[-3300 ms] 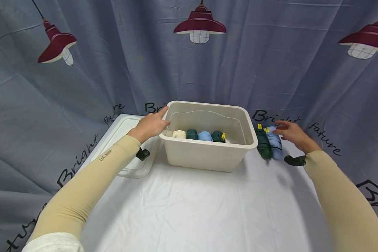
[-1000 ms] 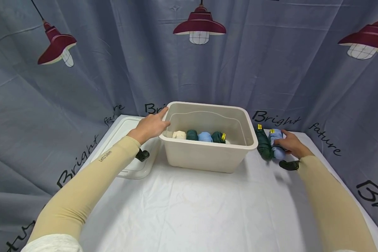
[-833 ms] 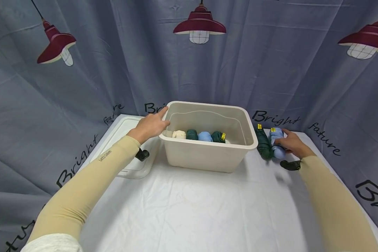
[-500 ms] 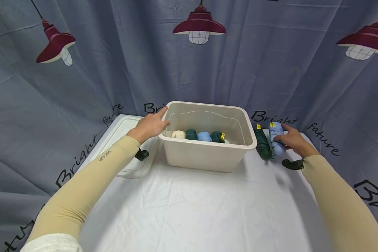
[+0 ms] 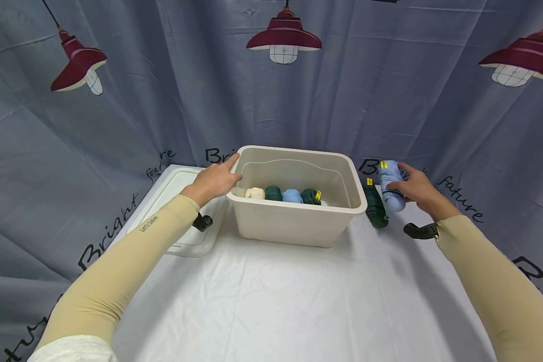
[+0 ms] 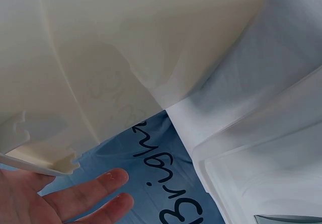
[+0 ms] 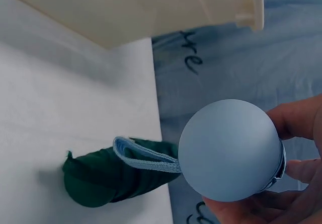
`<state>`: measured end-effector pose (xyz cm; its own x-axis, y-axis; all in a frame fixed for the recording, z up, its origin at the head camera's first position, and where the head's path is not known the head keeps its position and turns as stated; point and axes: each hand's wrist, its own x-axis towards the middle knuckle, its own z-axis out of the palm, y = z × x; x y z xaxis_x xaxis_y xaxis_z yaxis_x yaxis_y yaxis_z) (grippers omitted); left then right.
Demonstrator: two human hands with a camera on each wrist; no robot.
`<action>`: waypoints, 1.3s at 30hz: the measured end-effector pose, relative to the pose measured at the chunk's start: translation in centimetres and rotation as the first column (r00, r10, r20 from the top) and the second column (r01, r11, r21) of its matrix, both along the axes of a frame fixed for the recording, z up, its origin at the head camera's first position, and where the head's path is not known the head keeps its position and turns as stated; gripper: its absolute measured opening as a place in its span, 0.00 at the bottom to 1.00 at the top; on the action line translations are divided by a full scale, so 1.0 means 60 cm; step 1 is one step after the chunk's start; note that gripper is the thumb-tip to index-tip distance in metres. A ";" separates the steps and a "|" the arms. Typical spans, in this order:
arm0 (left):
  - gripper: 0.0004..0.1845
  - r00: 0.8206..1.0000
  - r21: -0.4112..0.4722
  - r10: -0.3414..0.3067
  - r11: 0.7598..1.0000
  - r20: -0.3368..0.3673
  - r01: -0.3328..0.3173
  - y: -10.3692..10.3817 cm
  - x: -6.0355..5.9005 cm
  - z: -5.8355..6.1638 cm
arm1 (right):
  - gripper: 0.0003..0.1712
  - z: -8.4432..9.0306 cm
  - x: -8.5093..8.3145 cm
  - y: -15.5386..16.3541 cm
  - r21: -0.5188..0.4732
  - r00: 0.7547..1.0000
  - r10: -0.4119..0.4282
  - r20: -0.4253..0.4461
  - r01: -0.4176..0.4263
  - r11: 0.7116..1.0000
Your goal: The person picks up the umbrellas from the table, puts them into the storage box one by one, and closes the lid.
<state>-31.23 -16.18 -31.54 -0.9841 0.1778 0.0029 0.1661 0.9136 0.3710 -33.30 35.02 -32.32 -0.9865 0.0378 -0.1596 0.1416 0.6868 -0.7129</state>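
Note:
My right hand (image 5: 418, 191) grips a light blue folded umbrella (image 5: 391, 181) with a yellow tag, raised above the table. In the right wrist view, its round end cap (image 7: 229, 150) faces the camera and a strap loop (image 7: 146, 158) hangs from it. A dark green folded umbrella (image 5: 374, 206) lies just left of it on the table. My left hand (image 5: 214, 179) rests at the left rim of an off-white storage bin (image 5: 289, 221); in the left wrist view two fingers (image 6: 95, 189) extend loosely outside it. Cream, green and light blue umbrellas (image 5: 292, 196) stand in a row inside.
The bin's pale lid (image 5: 210, 226) lies flat on the table to its left, partly under my left forearm. A white cloth (image 5: 289, 301) covers the table. A grey-blue curtain (image 5: 194, 100) printed with lamps and lettering hangs close behind and at both sides.
My right hand came down onto the light blue umbrella, took hold of it and lifted it up, slightly leftward, away from the green one. My left hand has stayed at the bin's rim.

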 end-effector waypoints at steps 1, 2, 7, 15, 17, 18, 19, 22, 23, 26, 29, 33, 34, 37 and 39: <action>0.39 1.000 0.001 0.000 1.000 0.001 0.000 0.000 0.000 0.000 | 0.54 0.004 0.001 -0.003 0.002 1.000 0.003 0.000 -0.003 1.000; 0.40 1.000 0.002 0.001 1.000 0.002 -0.001 0.000 0.000 0.000 | 0.54 0.008 0.003 -0.007 0.004 1.000 0.007 0.002 -0.007 1.000; 0.40 1.000 0.005 0.000 1.000 0.002 0.000 0.000 -0.001 0.000 | 0.53 0.029 0.011 -0.025 0.022 1.000 0.029 -0.005 -0.029 0.999; 0.40 1.000 0.001 0.004 1.000 0.010 -0.004 0.000 -0.001 0.000 | 0.53 0.061 0.022 -0.056 0.048 0.996 0.083 -0.041 -0.081 0.996; 0.40 1.000 0.001 0.005 1.000 0.008 -0.005 0.000 -0.001 0.001 | 0.53 0.069 0.026 -0.065 0.061 0.994 0.096 -0.047 -0.093 0.994; 0.40 1.000 0.001 0.005 1.000 0.007 -0.005 0.000 -0.001 0.001 | 0.53 0.074 0.029 -0.070 0.067 0.994 0.101 -0.050 -0.098 0.993; 0.40 1.000 0.000 0.004 1.000 0.005 -0.004 0.000 -0.001 0.000 | 0.53 0.078 0.031 -0.074 0.075 0.993 0.106 -0.052 -0.102 0.992; 0.40 1.000 0.001 0.003 1.000 0.003 -0.003 0.000 -0.002 0.000 | 0.52 0.088 0.037 -0.086 0.094 0.992 0.117 -0.049 -0.112 0.989; 0.40 1.000 0.001 0.002 1.000 0.004 -0.002 0.000 -0.002 -0.001 | 0.52 0.091 0.039 -0.090 0.100 0.992 0.121 -0.046 -0.116 0.988; 0.40 1.000 -0.001 -0.001 1.000 0.003 0.001 0.000 -0.002 -0.001 | 0.53 0.098 0.041 -0.100 0.117 0.991 0.132 -0.034 -0.127 0.985; 0.40 1.000 -0.003 -0.006 1.000 0.001 0.006 0.000 -0.002 -0.002 | 0.53 0.104 0.043 -0.109 0.137 0.989 0.148 -0.026 -0.143 0.980; 0.40 1.000 0.004 -0.006 1.000 0.002 0.006 -0.001 -0.002 -0.002 | 0.52 0.114 0.042 -0.120 0.177 0.984 0.176 -0.026 -0.169 0.970; 0.40 1.000 0.005 -0.005 1.000 0.002 0.005 -0.001 -0.002 -0.001 | 0.52 0.117 0.042 -0.123 0.188 0.983 0.183 -0.026 -0.175 0.966; 0.40 1.000 0.008 -0.002 1.000 0.007 0.002 -0.001 -0.003 0.000 | 0.51 0.126 0.040 -0.133 0.220 0.979 0.203 -0.026 -0.192 0.956; 0.40 1.000 0.009 -0.001 1.000 0.009 0.001 0.000 -0.003 0.000 | 0.50 0.132 0.039 -0.140 0.240 0.976 0.216 -0.020 -0.205 0.949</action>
